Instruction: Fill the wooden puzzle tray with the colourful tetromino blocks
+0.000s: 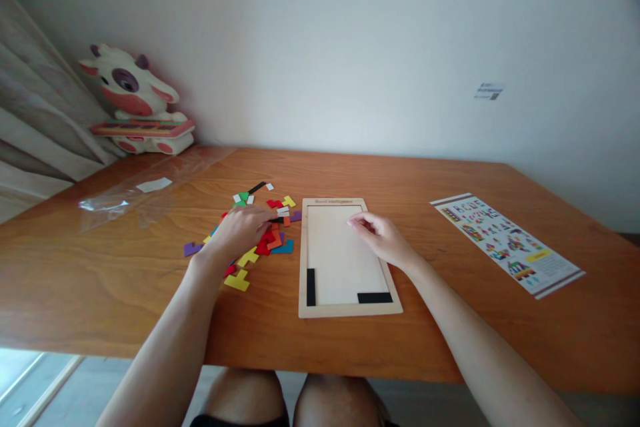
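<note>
Over the heap of coloured puzzle pieces (247,257), my left hand (241,230) reaches with bent fingers. A black puzzle piece (277,219) sticks out at its fingertips, which close on it. My right hand (381,237) hovers above the upper right part of the wooden puzzle board (351,310); thumb and fingers are pressed together, and whatever may be between them is hidden. Inside the frame, an upright black bar (311,287) lies in the lower left corner. Another black bar (375,297) lies flat along the bottom, at the lower right.
A printed pattern sheet (510,243) lies on the table's right side. Clear plastic wrapping (135,197) is spread at the left. Behind it stands a cow-shaped toy keyboard (143,127) near the curtain (40,93). The wooden table's front edge (380,373) runs above my knees.
</note>
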`<state>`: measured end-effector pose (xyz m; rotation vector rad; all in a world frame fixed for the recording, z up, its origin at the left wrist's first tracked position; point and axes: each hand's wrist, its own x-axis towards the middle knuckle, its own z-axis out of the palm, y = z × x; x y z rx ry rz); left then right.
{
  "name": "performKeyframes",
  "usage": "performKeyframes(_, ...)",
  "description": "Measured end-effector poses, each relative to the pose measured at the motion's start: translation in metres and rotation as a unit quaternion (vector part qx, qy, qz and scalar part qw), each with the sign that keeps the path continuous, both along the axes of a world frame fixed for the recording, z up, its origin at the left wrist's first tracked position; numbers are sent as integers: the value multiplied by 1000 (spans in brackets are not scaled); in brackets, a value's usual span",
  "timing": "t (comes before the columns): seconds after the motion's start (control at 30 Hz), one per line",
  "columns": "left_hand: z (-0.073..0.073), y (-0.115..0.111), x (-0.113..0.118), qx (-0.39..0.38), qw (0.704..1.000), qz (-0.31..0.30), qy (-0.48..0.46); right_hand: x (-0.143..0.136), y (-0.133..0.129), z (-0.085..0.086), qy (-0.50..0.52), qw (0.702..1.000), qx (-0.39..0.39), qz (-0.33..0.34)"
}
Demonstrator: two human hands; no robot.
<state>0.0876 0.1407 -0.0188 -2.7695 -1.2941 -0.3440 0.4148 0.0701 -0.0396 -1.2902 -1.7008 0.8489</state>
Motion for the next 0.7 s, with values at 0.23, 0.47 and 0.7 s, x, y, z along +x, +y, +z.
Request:
performKeyframes(0.23, -1, -2, 7, 49, 999, 1, -21, 0, 1, -3, 10, 1000, -1, -17)
performKeyframes(0.47, 3, -12, 22, 112, 983, -64, -129, -10, -6, 4, -51, 998, 31, -2)
performKeyframes(0.7, 8, -43, 60, 118, 917, -296, -238, -30, -16, 3, -93, 974, 181, 99)
